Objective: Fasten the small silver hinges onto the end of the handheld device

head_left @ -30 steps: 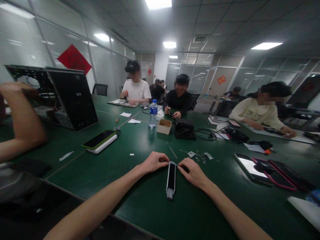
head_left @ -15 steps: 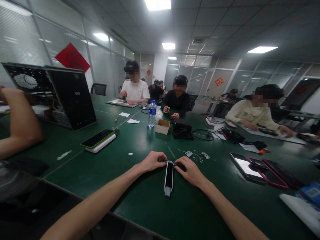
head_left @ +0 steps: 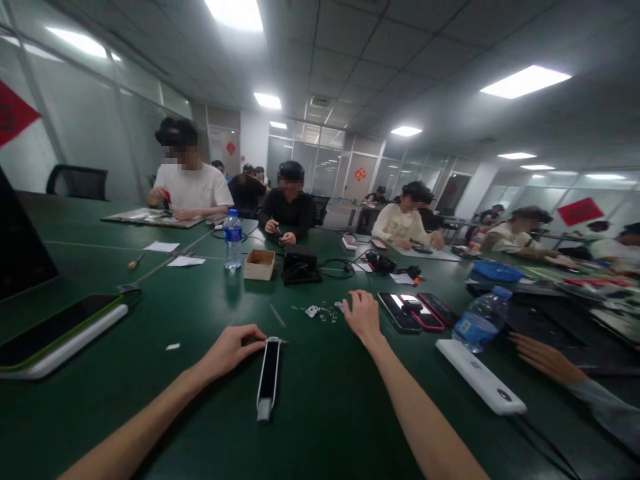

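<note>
A long, narrow black piece with a white frame and a grey tip (head_left: 269, 377) lies on the green table in front of me. My left hand (head_left: 233, 350) is closed at its far end, thumb and forefinger pinched at the left corner. A small thin part sticks out to the right of that end; its kind is too small to tell. My right hand (head_left: 363, 315) is stretched out, fingers apart, by several small metal rings (head_left: 330, 313) and two flat metal plates (head_left: 313, 311). Its fingertips partly cover the right plate.
Beyond stand a water bottle (head_left: 233, 240), a small box (head_left: 259, 265) and a black stand (head_left: 300, 265). Phones (head_left: 400, 320), another bottle (head_left: 475, 323) and a white power bank (head_left: 480, 377) lie rightward, near another person's hand (head_left: 543, 357). A green-edged phone (head_left: 55, 327) rests leftward.
My right hand has left the narrow piece and reached forward and right to the small metal parts. My left hand has stayed at the piece. The view has turned to the right.
</note>
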### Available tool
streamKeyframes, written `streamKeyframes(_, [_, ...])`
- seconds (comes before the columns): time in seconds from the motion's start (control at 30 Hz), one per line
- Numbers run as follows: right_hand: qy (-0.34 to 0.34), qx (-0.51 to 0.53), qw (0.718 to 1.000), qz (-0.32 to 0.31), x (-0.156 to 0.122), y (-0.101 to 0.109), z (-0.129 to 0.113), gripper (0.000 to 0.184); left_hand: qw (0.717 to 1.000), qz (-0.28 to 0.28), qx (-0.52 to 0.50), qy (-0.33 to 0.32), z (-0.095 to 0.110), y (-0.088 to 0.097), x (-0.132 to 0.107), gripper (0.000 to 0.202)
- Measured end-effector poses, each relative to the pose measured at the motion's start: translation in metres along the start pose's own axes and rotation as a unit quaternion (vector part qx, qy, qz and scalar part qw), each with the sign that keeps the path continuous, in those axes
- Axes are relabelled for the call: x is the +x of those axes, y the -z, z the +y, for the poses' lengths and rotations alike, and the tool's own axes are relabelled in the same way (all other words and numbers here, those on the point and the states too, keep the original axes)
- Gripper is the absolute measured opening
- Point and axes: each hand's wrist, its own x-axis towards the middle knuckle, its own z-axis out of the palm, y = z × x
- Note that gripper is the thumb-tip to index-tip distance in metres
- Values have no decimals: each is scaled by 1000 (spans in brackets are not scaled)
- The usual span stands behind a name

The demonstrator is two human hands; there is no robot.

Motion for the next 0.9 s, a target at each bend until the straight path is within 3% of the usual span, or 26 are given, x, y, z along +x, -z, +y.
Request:
streamKeyframes(0.13, [-127,-95,987,1,12,-13,54,46,1000,-5,16,26,6,2,-1,31])
streamKeyframes(0.23, [-165,-116,979,-31,23,-27,71,51,999,-7,21,40,7,1,0,32])
streamKeyframes(0.43, [-201,-138,963,-115,39,-37,71,64,998,-5,29,47,7,0,1,34])
streamKeyframes(0.57, [-178,-171,961,-127,40,-37,65,60,998,-12,44,50,7,0,1,34])
streamKeyframes(0.9, [-247,-161,946,-136,37,-39,66,63,997,-11,58,54,11,-1,2,36])
